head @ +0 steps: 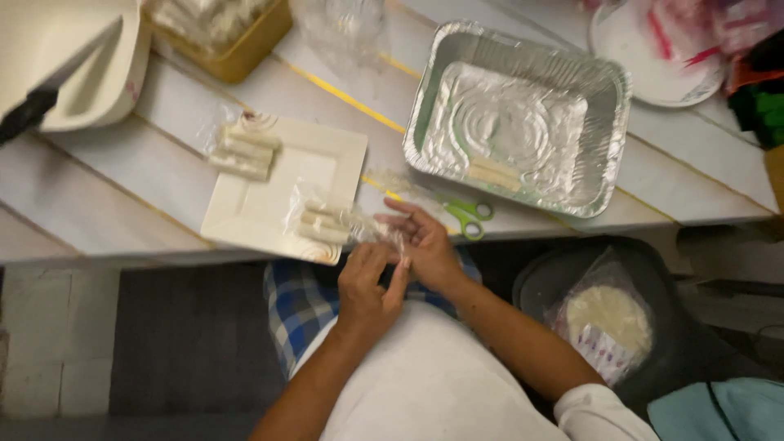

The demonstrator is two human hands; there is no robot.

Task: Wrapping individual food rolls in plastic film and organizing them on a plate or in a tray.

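A: Entry, head view. Left hand [367,286] and right hand [425,245] meet at the table [122,188] edge, both pinching a clear wrap [359,222]. Left fingers curled shut on it; right fingers half open, tips on the film.

B: Where is the wrap?

A: At 12 o'clock from the left hand, trailing onto the square plate's [269,204] near corner, over pale rolls [322,224]. Likely kept there so the plate bears their weight while the film is worked.

B: Axis of the rolls?

A: Long axes run roughly 10 to 4 o'clock, side by side. A second stack [243,151] lies at the plate's far corner, same heading.

B: Other items?

A: Foil tray [604,106] at 1 o'clock with one roll [494,174] inside; green scissors [467,216] just right of the right hand, within reach.
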